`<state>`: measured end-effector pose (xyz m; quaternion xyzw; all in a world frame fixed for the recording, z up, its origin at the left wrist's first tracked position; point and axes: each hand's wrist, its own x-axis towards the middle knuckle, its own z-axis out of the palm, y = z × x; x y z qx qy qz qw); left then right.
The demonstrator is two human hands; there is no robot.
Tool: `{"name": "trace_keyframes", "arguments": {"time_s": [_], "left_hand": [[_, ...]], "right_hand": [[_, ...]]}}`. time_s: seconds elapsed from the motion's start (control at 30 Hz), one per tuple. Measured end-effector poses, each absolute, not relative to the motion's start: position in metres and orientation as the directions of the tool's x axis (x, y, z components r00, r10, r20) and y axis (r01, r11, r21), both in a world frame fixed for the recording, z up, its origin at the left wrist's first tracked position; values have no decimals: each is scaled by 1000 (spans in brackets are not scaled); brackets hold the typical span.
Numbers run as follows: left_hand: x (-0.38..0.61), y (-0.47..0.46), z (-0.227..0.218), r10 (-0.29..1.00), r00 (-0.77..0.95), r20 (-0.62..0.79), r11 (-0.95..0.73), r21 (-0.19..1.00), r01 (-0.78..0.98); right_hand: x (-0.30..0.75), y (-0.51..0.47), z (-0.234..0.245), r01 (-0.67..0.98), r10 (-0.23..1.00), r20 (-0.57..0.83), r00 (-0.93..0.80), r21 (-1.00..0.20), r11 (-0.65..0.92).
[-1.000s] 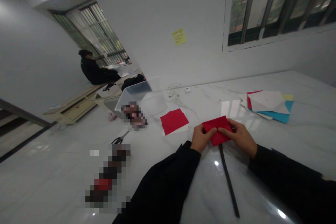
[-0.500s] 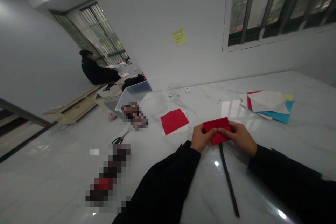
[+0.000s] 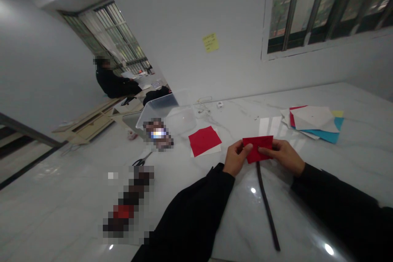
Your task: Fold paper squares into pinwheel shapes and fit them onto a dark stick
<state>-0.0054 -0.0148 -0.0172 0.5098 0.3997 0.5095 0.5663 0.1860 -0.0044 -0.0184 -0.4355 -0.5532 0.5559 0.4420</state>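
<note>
A folded piece of red paper is held up between both hands, thumbs on the face toward me. My left hand pinches its left side. On the right side, my right hand grips it, the thumb lying across the face near the middle. A thin dark stick or strip lies on the white marbled table, its upper end just under the paper's lower edge. Left of my hands, a red sheet rests on a white sheet.
A stack of coloured and white paper lies at the right. Scissors lie on the left, below a clear plastic bin. A cable and a small white item sit near the wall. A person sits farther back.
The red paper has shifted slightly right and turned more level. My left thumb has moved from its middle toward the left, apart from the right thumb.
</note>
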Motion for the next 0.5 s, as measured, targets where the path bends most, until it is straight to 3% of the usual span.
{"name": "trace_keyframes", "arguments": {"time_s": [0.13, 0.27, 0.37, 0.5], "left_hand": [[-11, -10, -17, 987, 143, 70, -60, 995, -77], [-16, -11, -20, 979, 94, 183, -201, 943, 264], [-15, -12, -21, 951, 157, 265, -308, 802, 512], [0, -9, -19, 945, 177, 275, -313, 599, 737]], "right_hand": [[205, 15, -31, -113, 998, -51, -42, -992, -56], [218, 28, -45, -289, 994, -109, 8, -952, -102], [221, 26, -48, -269, 994, -108, -32, -957, -113], [226, 26, -46, -184, 959, -110, -261, -970, -161]]}}
